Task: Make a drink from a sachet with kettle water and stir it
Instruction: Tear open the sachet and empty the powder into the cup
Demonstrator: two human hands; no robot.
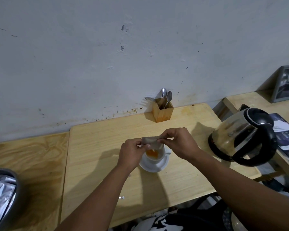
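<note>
both forearms reach forward from the bottom of the view and meet over the cup [155, 155], wrists bent slightly inward. the left hand [132, 153] pinches the left end of the sachet [151, 143] between thumb and fingertips, the other fingers curled under. the right hand [178, 142] pinches the right end the same way, knuckles up, fingers closed on the packet. the sachet is held across between the two hands, tipped down over the cup's mouth, and orange powder [151, 153] lies inside the cup. the cup stands on a white saucer [154, 166] near the middle of the light wooden table [98, 155]. the steel kettle [242, 137] with its black handle stands to the right on the same table, apart from the cup. a wooden holder [162, 112] with spoons [166, 95] and a fork sits at the back edge against the wall [107, 55], behind the hands
</note>
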